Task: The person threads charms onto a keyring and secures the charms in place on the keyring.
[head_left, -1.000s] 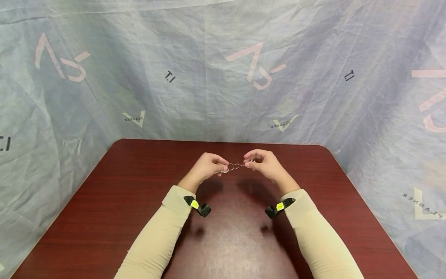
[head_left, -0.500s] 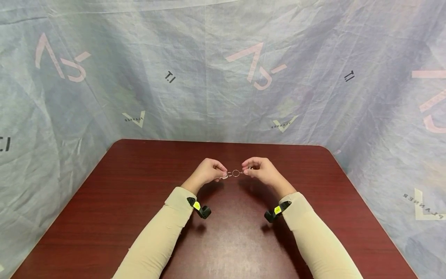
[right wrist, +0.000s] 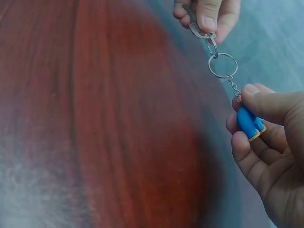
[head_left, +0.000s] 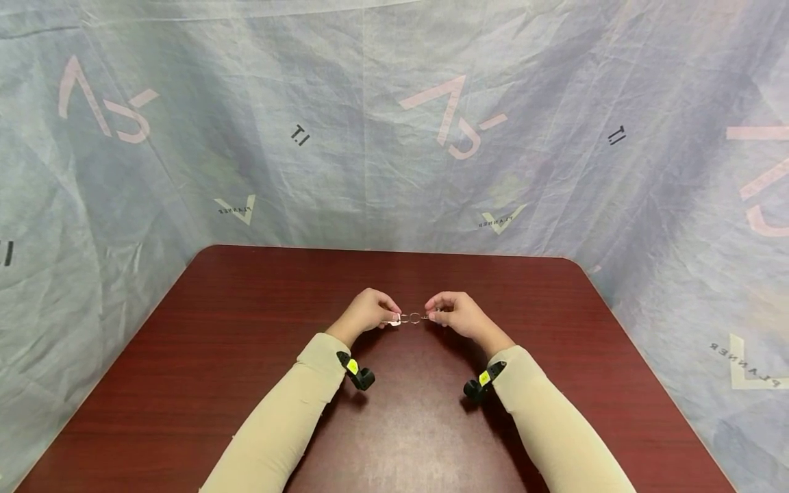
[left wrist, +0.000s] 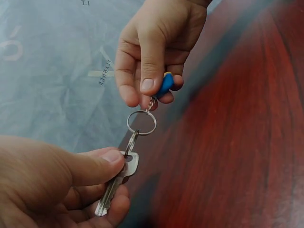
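Note:
Between thumb and fingers my left hand pinches a silver key by its head, the toothed blade lying along the fingers. A small ring through the key's head links to a larger split ring. From that ring a short chain leads to a small blue keychain figure with yellow-orange ends. My right hand grips the figure's chain end between thumb and fingers, so part of the figure is hidden. The joined rings stretch between both hands, above the table.
A dark red wooden table lies under both hands. Printed grey-blue cloth hangs behind it and on both sides. Each wrist bears a black camera mount with a yellow label.
Both hands have come lower in the head view, toward the person, and slightly closer together. The key and the keychain stay held, with the rings between them.

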Demonstrator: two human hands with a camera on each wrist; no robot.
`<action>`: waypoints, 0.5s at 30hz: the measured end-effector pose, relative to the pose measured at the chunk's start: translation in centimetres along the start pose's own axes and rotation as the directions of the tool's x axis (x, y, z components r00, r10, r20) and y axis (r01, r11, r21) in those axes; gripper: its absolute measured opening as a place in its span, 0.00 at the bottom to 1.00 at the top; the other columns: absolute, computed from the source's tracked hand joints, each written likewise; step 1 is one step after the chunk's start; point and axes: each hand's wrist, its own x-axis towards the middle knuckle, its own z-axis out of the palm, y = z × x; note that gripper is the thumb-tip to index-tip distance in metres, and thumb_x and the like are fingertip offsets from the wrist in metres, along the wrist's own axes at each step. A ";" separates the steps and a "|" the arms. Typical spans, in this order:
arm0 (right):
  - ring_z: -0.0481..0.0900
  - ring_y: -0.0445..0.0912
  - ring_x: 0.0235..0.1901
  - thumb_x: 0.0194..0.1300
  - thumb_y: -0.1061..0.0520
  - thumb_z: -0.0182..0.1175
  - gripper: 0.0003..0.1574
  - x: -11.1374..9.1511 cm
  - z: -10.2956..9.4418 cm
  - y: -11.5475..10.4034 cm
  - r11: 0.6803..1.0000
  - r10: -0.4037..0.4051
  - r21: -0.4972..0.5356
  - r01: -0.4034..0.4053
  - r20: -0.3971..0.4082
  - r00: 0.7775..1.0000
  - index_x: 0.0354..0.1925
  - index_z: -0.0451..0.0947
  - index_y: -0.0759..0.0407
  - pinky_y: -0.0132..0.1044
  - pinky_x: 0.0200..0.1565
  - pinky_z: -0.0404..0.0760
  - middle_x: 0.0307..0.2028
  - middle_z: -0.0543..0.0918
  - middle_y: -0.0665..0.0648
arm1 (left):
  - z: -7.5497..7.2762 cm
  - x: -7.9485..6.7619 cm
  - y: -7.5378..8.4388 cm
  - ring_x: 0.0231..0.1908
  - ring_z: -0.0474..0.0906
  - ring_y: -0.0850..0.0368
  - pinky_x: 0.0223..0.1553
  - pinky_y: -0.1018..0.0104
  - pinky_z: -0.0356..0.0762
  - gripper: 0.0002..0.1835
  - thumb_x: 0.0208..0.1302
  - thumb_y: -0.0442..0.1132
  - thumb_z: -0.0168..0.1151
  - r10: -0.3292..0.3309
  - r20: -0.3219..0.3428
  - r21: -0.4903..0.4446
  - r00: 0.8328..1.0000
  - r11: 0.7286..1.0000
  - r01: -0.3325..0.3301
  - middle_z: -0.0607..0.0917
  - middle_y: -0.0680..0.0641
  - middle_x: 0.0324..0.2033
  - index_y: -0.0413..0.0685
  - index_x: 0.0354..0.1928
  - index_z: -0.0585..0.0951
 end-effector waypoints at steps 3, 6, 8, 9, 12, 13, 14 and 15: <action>0.76 0.44 0.25 0.64 0.65 0.68 0.08 -0.1 0.3 0.1 0.999 0.012 -0.045 -0.011 0.008 1.000 0.42 0.84 0.65 0.36 0.28 0.78 0.33 0.86 0.56 | 0.2 0.0 -0.3 0.26 0.78 0.60 0.28 0.69 0.78 0.02 0.59 0.34 0.74 0.008 -0.004 0.049 1.000 0.999 -0.008 0.87 0.51 0.31 0.44 0.34 0.90; 0.77 0.43 0.28 0.63 0.64 0.69 0.06 -0.2 0.6 0.0 0.995 0.012 -0.100 -0.011 0.012 1.000 0.40 0.85 0.60 0.34 0.32 0.77 0.33 0.87 0.53 | 0.4 0.0 -0.5 0.28 0.77 0.60 0.29 0.71 0.76 0.02 0.58 0.34 0.75 0.015 -0.008 0.113 1.000 0.993 -0.014 0.87 0.53 0.29 0.46 0.33 0.90; 0.78 0.42 0.30 0.63 0.63 0.70 0.05 -0.1 0.7 -0.1 0.990 0.003 -0.142 0.000 0.016 1.000 0.39 0.86 0.58 0.34 0.34 0.77 0.33 0.87 0.51 | 0.4 0.0 -0.4 0.28 0.76 0.60 0.29 0.71 0.74 0.02 0.57 0.34 0.75 0.019 -0.008 0.146 1.000 0.989 -0.017 0.87 0.54 0.28 0.46 0.31 0.90; 0.78 0.42 0.31 0.63 0.63 0.70 0.05 -0.1 0.8 -0.1 0.987 -0.006 -0.162 0.008 0.016 1.000 0.38 0.86 0.58 0.34 0.35 0.77 0.33 0.87 0.50 | 0.5 0.0 -0.4 0.28 0.76 0.60 0.29 0.71 0.74 0.02 0.57 0.34 0.75 0.022 -0.009 0.166 1.000 0.986 -0.020 0.87 0.54 0.27 0.46 0.31 0.90; 0.78 0.42 0.33 0.63 0.63 0.70 0.04 0.0 1.0 -0.1 0.976 -0.014 -0.216 0.017 0.017 1.000 0.37 0.86 0.56 0.35 0.38 0.78 0.33 0.87 0.49 | 0.5 0.0 -0.3 0.28 0.75 0.61 0.29 0.71 0.72 0.02 0.56 0.34 0.75 0.038 -0.010 0.215 0.999 0.976 -0.034 0.87 0.56 0.25 0.46 0.30 0.89; 0.78 0.42 0.34 0.63 0.63 0.70 0.04 0.0 1.0 -0.1 0.972 -0.014 -0.234 0.017 0.016 1.000 0.37 0.87 0.55 0.36 0.38 0.78 0.33 0.87 0.49 | 0.6 0.0 -0.3 0.28 0.75 0.61 0.30 0.71 0.72 0.02 0.56 0.34 0.75 0.039 -0.014 0.224 0.999 0.974 -0.035 0.87 0.56 0.25 0.46 0.29 0.89; 0.78 0.42 0.34 0.63 0.63 0.70 0.04 0.0 1.1 -0.2 0.969 -0.010 -0.247 0.013 0.015 1.000 0.37 0.87 0.55 0.36 0.39 0.78 0.33 0.87 0.48 | 0.6 0.0 -0.3 0.27 0.75 0.61 0.30 0.71 0.72 0.03 0.56 0.34 0.75 0.043 -0.019 0.235 0.999 0.971 -0.037 0.86 0.56 0.25 0.47 0.28 0.89; 0.78 0.42 0.35 0.64 0.63 0.69 0.04 0.0 1.1 -0.2 0.967 -0.006 -0.256 0.010 0.014 1.000 0.37 0.87 0.54 0.37 0.40 0.78 0.34 0.87 0.48 | 0.6 0.0 -0.2 0.28 0.75 0.61 0.30 0.70 0.73 0.03 0.56 0.35 0.76 0.048 -0.025 0.245 0.999 0.969 -0.041 0.86 0.56 0.25 0.48 0.28 0.89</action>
